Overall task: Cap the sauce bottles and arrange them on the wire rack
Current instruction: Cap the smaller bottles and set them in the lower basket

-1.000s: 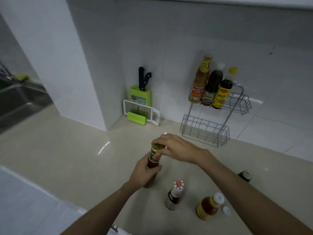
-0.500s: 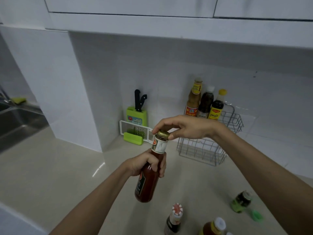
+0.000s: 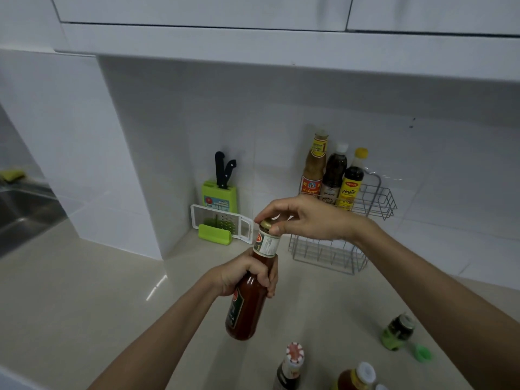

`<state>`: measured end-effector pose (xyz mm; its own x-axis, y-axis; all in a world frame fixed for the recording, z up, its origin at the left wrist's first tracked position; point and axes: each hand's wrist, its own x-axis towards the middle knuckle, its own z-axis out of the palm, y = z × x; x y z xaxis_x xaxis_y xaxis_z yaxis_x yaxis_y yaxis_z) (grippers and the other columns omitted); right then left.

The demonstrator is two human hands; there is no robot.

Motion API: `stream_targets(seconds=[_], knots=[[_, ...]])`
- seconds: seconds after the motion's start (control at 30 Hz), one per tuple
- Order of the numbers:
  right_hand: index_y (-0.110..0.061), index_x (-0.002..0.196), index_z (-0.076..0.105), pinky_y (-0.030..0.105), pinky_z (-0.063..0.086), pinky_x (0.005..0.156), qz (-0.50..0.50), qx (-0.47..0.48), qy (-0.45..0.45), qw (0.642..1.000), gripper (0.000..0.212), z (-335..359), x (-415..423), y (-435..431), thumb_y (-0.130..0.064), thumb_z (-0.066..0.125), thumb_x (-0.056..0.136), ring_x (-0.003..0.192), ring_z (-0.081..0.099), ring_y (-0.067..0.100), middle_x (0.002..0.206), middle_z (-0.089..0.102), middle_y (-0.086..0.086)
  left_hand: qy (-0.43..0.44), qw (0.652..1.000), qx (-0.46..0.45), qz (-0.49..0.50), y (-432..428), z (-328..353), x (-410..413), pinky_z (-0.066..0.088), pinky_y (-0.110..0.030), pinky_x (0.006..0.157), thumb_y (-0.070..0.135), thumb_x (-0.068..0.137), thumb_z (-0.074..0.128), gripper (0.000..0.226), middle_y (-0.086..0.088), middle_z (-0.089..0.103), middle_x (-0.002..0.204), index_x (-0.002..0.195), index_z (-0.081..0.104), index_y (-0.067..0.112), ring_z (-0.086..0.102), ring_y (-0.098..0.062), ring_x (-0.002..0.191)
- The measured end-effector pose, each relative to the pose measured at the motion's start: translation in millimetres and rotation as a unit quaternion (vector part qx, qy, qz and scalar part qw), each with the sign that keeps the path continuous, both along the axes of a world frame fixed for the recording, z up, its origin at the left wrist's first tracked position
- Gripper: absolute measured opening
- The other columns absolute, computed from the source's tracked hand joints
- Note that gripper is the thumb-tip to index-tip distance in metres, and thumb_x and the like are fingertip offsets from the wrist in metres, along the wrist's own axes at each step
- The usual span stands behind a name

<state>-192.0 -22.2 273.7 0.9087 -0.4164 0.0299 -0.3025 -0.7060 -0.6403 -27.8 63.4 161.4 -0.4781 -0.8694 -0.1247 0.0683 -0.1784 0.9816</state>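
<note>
My left hand (image 3: 247, 274) grips the neck of a tall red sauce bottle (image 3: 246, 308), held above the counter and tilted. My right hand (image 3: 306, 216) pinches the gold cap (image 3: 266, 223) on the bottle's top. A two-tier wire rack (image 3: 374, 199) stands against the back wall; three capped bottles (image 3: 332, 175) stand on its upper tier, and the lower tier (image 3: 326, 253) holds nothing I can see. On the counter near me stand a dark bottle with a red-and-white cap (image 3: 291, 367), an orange bottle with a white cap (image 3: 356, 377) and a small green-labelled bottle (image 3: 396, 330) with a green cap (image 3: 422, 353) lying beside it.
A green knife block (image 3: 219, 192) with two black-handled knives and a white grater (image 3: 222, 225) sit in the back corner. A steel sink (image 3: 25, 209) lies at the far left. White cabinets (image 3: 253, 12) hang overhead. The beige counter (image 3: 84, 291) stretches to the left.
The red bottle has been lifted off the counter and raised, with my right hand staying on its cap. My view has tilted up, so the cabinets show.
</note>
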Motion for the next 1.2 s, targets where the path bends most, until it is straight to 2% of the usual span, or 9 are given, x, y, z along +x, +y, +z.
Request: stream_targets(seconds=[0.1, 0.17, 0.3, 0.53, 0.63, 0.77, 0.93, 1.07, 1.2], knots=[[-0.028, 0.117, 0.058, 0.017, 0.051, 0.074, 0.001, -0.139, -0.001, 0.99, 0.028, -5, 2, 11, -0.045, 0.05, 0.096, 0.089, 0.062, -0.005, 0.105, 0.065, -0.015, 0.004, 1.0, -0.002, -0.015, 1, 1, 2, 0.045, -0.033, 0.065, 0.005, 0.045, 0.056, 0.017, -0.012, 0.057, 0.055, 0.061, 0.05, 0.003, 0.055, -0.027, 0.052], [-0.027, 0.107, 0.048, 0.023, 0.044, 0.059, 0.021, -0.288, 0.007, 0.957, 0.036, -6, 2, 17, -0.057, 0.031, 0.097, 0.068, 0.054, 0.0, 0.084, 0.057, -0.014, 0.031, 0.996, 0.018, -0.087, 4, 8, 2, 0.048, -0.031, 0.065, 0.003, 0.047, 0.051, 0.015, -0.01, 0.057, 0.056, 0.062, 0.051, 0.005, 0.056, -0.025, 0.053], [-0.029, 0.083, 0.025, 0.034, 0.039, 0.044, 0.048, -0.424, -0.033, 0.904, 0.018, -7, 3, 20, -0.042, 0.025, 0.096, 0.046, 0.04, 0.019, 0.056, 0.04, -0.007, -0.015, 0.994, -0.014, -0.107, 1, 19, 1, 0.048, -0.029, 0.062, -0.002, 0.051, 0.053, 0.013, -0.012, 0.059, 0.059, 0.064, 0.053, 0.002, 0.056, -0.027, 0.055], [-0.025, 0.083, 0.027, 0.034, 0.029, 0.052, -0.174, -0.335, 0.01, 0.926, 0.02, -43, 16, 18, -0.044, 0.024, 0.092, 0.045, 0.037, 0.023, 0.051, 0.037, -0.002, -0.207, 0.944, -0.096, 0.238, -4, -3, -15, 0.048, -0.032, 0.055, 0.004, 0.048, 0.066, 0.008, -0.013, 0.063, 0.052, 0.049, 0.061, 0.009, 0.056, -0.025, 0.046], [-0.027, 0.082, 0.025, 0.032, 0.03, 0.048, -0.086, -0.35, -0.004, 0.933, 0.032, -41, 4, 18, -0.057, 0.023, 0.093, 0.043, 0.039, 0.019, 0.051, 0.043, -0.001, -0.156, 0.978, -0.09, 0.105, 2, 4, -11, 0.046, -0.033, 0.06, -0.001, 0.05, 0.059, 0.006, -0.017, 0.06, 0.055, 0.056, 0.057, -0.001, 0.055, -0.028, 0.052], [-0.022, 0.088, 0.031, 0.025, 0.026, 0.04, 0.061, -0.452, -0.024, 0.89, 0.025, -20, -11, 21, -0.046, 0.032, 0.094, 0.041, 0.032, 0.017, 0.052, 0.038, -0.006, -0.089, 0.989, -0.06, -0.104, 4, 21, -5, 0.048, -0.025, 0.056, -0.01, 0.052, 0.054, 0.018, -0.013, 0.061, 0.057, 0.061, 0.055, 0.006, 0.057, -0.026, 0.052], [-0.033, 0.083, 0.01, 0.034, 0.032, 0.046, -0.081, -0.39, 0.016, 0.917, 0.012, -26, 3, 21, -0.037, 0.02, 0.089, 0.042, 0.035, 0.026, 0.049, 0.037, -0.001, -0.173, 0.967, -0.125, 0.139, -5, 9, -13, 0.047, -0.032, 0.056, 0.0, 0.049, 0.064, 0.006, -0.017, 0.061, 0.055, 0.052, 0.059, 0.003, 0.056, -0.029, 0.051], [-0.02, 0.091, 0.037, 0.036, 0.029, 0.053, -0.247, -0.33, 0.066, 0.909, 0.009, -44, 22, 23, -0.028, 0.035, 0.094, 0.062, 0.051, 0.035, 0.063, 0.043, 0.003, -0.209, 0.928, -0.093, 0.295, -12, -15, -24, 0.054, -0.036, 0.054, 0.016, 0.05, 0.068, 0.007, -0.01, 0.068, 0.052, 0.053, 0.063, 0.011, 0.063, -0.023, 0.046], [-0.007, 0.116, 0.051, 0.042, 0.036, 0.062, -0.244, -0.354, 0.211, 0.878, 0.028, -57, 30, 18, -0.017, 0.052, 0.09, 0.094, 0.058, 0.039, 0.104, 0.055, 0.014, -0.311, 0.875, -0.058, 0.367, -13, -28, -38, 0.056, -0.03, 0.057, 0.035, 0.052, 0.065, 0.016, 0.003, 0.071, 0.054, 0.06, 0.065, 0.022, 0.069, -0.014, 0.053]])
